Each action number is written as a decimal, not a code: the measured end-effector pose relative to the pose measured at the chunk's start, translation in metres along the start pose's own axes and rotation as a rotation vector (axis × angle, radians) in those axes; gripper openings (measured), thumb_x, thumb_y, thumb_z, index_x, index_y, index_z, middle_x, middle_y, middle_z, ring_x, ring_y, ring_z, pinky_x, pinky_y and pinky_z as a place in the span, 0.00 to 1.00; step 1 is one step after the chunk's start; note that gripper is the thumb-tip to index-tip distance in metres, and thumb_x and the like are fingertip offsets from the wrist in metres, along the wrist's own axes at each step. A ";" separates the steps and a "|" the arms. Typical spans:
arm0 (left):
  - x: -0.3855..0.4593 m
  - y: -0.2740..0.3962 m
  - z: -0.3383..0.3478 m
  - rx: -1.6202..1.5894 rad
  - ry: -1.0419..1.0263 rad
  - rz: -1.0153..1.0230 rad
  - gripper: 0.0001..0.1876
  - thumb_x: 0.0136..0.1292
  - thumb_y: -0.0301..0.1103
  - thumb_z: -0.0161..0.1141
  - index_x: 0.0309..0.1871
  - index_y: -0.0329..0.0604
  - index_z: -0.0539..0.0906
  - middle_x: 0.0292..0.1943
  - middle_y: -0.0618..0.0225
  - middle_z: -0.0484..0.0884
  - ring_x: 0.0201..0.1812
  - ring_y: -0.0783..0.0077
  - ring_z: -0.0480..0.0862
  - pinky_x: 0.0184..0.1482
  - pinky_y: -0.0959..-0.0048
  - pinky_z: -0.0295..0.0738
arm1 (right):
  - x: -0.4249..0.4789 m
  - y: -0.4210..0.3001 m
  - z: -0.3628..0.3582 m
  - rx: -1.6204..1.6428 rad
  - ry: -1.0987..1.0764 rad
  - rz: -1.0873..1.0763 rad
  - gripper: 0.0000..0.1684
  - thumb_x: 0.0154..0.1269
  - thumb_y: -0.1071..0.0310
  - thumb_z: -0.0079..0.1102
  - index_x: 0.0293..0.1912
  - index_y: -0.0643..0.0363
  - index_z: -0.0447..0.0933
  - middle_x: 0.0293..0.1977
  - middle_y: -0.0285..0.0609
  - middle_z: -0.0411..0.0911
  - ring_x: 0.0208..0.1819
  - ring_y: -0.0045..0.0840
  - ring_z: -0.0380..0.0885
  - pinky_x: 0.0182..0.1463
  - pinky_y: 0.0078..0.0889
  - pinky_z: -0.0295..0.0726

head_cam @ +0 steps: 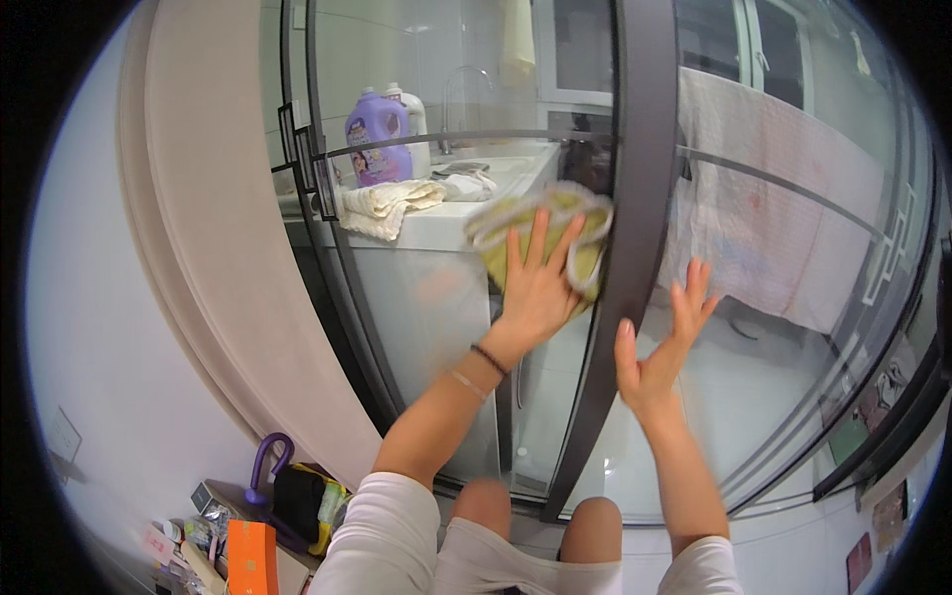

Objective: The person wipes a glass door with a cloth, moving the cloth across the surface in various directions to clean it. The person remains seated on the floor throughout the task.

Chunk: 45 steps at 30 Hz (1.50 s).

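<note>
My left hand (538,291) presses a yellow-green cloth with a pale edging (497,230) flat against the glass panel of a dark-framed sliding door (446,335); its fingers are spread over the cloth, which is slightly blurred. My right hand (664,338) is raised with fingers apart, beside the door's dark upright frame (636,149), and holds nothing. Whether its fingertips touch the glass I cannot tell. Behind the glass, a purple detergent bottle (378,141), a white bottle (418,134) and a cream cloth (390,202) are on a white sink counter (446,229).
Behind the right glass hangs a pale towel (773,201). Recessed handles (305,160) are on the door's left side. At lower left stand an orange box (251,558), an umbrella with a purple handle (271,454) and assorted small items, beside a beige door frame (216,186).
</note>
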State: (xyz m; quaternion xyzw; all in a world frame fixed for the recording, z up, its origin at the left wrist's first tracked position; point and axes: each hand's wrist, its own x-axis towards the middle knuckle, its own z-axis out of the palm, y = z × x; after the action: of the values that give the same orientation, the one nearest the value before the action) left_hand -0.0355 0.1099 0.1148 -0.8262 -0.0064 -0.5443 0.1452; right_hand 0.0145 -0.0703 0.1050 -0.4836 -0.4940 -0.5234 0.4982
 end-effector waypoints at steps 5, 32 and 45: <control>-0.042 -0.004 0.010 -0.161 0.156 -0.069 0.23 0.59 0.34 0.55 0.59 0.40 0.77 0.71 0.58 0.63 0.72 0.40 0.55 0.69 0.39 0.47 | -0.108 -0.036 -0.053 -0.005 -0.120 0.252 0.38 0.61 0.69 0.55 0.69 0.56 0.53 0.72 0.63 0.49 0.74 0.58 0.45 0.72 0.66 0.29; 0.026 0.101 0.003 -0.351 0.307 -0.383 0.33 0.62 0.40 0.60 0.68 0.36 0.64 0.66 0.32 0.58 0.60 0.30 0.69 0.57 0.50 0.71 | -0.274 -0.096 -0.113 -0.140 -0.673 0.861 0.35 0.59 0.74 0.53 0.65 0.71 0.54 0.71 0.65 0.45 0.74 0.57 0.41 0.73 0.64 0.35; 0.038 0.097 0.004 -0.226 0.233 -0.262 0.27 0.64 0.36 0.56 0.62 0.27 0.67 0.67 0.26 0.54 0.68 0.28 0.55 0.70 0.44 0.51 | -0.287 -0.096 -0.111 -0.125 -0.642 0.878 0.35 0.56 0.74 0.57 0.63 0.70 0.59 0.71 0.63 0.47 0.74 0.56 0.42 0.73 0.64 0.40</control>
State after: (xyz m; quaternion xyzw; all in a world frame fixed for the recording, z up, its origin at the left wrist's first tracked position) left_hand 0.0001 0.0128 0.1246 -0.7607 -0.0359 -0.6478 -0.0209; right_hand -0.0727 -0.1675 -0.1894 -0.8084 -0.3412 -0.1207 0.4643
